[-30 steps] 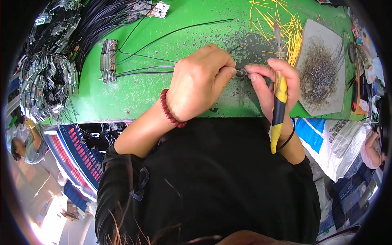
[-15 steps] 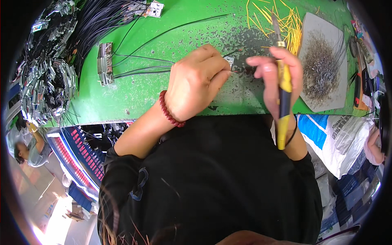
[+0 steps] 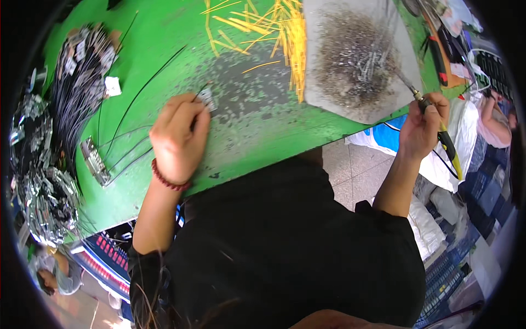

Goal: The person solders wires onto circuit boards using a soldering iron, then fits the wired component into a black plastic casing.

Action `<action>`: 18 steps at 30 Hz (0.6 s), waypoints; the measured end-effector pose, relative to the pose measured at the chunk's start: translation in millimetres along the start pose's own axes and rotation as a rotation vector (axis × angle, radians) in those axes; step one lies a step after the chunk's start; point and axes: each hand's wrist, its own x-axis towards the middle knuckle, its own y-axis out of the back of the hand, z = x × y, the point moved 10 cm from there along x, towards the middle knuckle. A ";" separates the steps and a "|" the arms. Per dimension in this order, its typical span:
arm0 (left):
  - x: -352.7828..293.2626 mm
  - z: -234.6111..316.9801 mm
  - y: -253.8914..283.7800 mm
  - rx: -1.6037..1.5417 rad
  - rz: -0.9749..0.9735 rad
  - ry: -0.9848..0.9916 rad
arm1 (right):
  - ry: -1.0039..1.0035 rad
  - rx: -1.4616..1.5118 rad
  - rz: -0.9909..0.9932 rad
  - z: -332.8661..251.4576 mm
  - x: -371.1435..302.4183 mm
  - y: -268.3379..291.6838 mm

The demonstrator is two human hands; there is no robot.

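And the right hand [image 3: 424, 123] is gripping the yellow-and-black soldering iron [image 3: 448, 145] at frame right, tip pointing toward the speckled grey pad [image 3: 315, 88], while the left hand [image 3: 179, 131] is pinching a small circuit board [image 3: 207, 100] left of centre

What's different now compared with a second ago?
The right hand has carried the soldering iron away from the left hand, rightward to the grey board, its tip now near that board's right edge. The view has swung too, so the green table sits tilted in the picture. Nothing was visibly let go: the right hand still grips the iron, the left still holds the wires.
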 end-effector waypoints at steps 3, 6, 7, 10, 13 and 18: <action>2.3 5.7 -3.0 0.039 0.025 -0.074 | -0.066 -0.044 -0.036 11.3 -1.4 23.7; 8.9 6.5 -7.9 0.032 0.004 -0.013 | -0.073 -0.026 -0.028 18.9 -4.1 30.6; 9.4 7.8 -9.6 0.036 0.000 -0.015 | -0.042 -0.027 0.007 19.2 -3.7 33.8; 10.7 4.7 -11.4 0.032 0.010 0.028 | -0.017 -0.066 0.050 26.7 1.2 38.4; 10.8 -1.9 -11.0 -0.026 -0.016 0.081 | -0.009 -0.132 0.065 30.7 5.8 32.9; 12.5 -5.8 -9.4 -0.039 -0.031 0.072 | 0.015 -0.252 0.092 31.8 5.6 30.3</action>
